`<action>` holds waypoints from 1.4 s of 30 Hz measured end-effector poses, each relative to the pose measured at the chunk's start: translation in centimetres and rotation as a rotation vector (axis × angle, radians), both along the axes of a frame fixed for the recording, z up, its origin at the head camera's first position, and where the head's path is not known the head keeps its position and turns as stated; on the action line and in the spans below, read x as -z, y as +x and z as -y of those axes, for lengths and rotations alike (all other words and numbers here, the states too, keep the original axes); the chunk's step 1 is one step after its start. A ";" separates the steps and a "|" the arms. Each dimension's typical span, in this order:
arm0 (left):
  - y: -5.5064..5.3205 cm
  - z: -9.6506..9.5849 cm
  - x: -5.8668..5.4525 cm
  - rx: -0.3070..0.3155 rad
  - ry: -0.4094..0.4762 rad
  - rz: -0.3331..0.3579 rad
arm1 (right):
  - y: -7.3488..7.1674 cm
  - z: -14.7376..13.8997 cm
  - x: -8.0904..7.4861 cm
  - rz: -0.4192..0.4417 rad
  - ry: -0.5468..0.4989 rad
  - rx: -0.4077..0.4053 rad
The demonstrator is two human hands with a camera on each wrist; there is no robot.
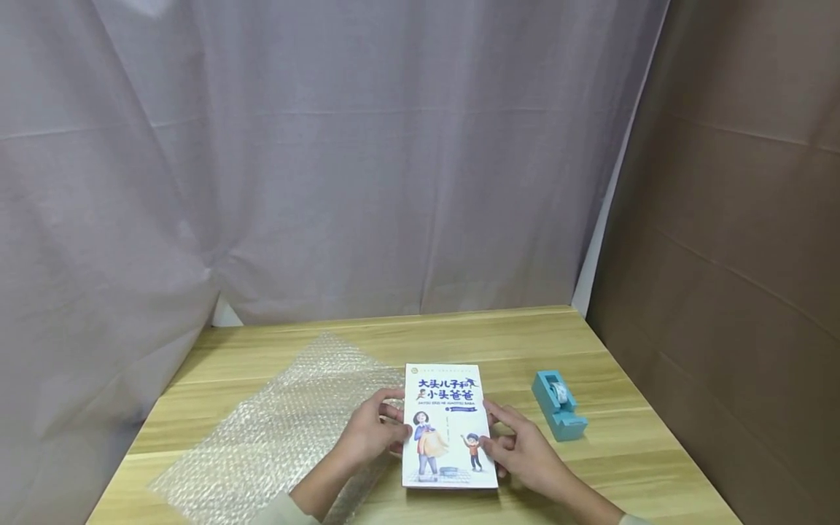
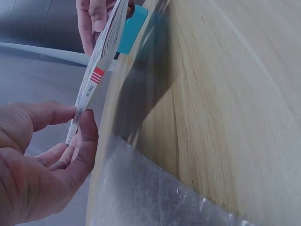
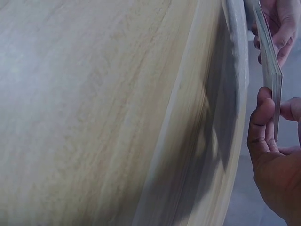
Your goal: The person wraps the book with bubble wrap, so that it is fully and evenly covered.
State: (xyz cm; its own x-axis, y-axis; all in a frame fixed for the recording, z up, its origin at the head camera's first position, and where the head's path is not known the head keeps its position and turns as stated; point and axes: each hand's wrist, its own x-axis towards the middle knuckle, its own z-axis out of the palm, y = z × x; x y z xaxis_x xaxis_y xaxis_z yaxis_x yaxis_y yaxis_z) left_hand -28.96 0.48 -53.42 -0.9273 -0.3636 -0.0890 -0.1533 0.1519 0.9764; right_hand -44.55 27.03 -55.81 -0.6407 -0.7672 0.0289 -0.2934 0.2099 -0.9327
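Observation:
A white paperback book [image 1: 449, 437] with blue Chinese lettering and cartoon figures on its cover is held up between both hands, above the wooden table. My left hand [image 1: 372, 432] pinches its left edge, thumb on the cover side and fingers beneath. At the opposite edge, my right hand [image 1: 525, 452] grips it the same way. In the left wrist view the spine of the book [image 2: 89, 89] shows, with a red mark on it, and a shadow falls on the wood below. The right wrist view shows the book [image 3: 270, 61] edge-on between the fingers.
A sheet of clear bubble wrap [image 1: 282, 430] lies flat on the left part of the table [image 1: 630, 394], partly under my left arm. To the right of the book stands a teal tape dispenser [image 1: 559, 405] with a roll of tape. Grey curtains [image 1: 394, 160] hang behind.

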 end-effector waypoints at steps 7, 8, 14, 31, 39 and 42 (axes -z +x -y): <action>0.2 0.4 0.2 -0.007 -0.023 0.005 | 0.2 0.5 -0.1 -0.008 -0.012 -0.012; 0.3 0.5 0.1 -0.007 -0.026 0.009 | 0.3 0.6 -0.1 -0.008 -0.014 -0.014; 0.8 0.9 0.1 -0.007 -0.045 0.022 | 0.5 1.0 -0.1 -0.007 -0.029 -0.037; 2.2 2.2 -0.1 -0.024 -0.167 0.032 | 1.1 2.1 -0.1 -0.199 -0.007 -0.097; 2.6 2.8 0.1 -0.046 -0.205 0.037 | 1.5 2.5 0.1 -0.196 -0.039 -0.152; 2.8 3.0 0.1 -0.054 -0.221 0.041 | 1.5 2.6 0.2 -0.191 -0.062 -0.181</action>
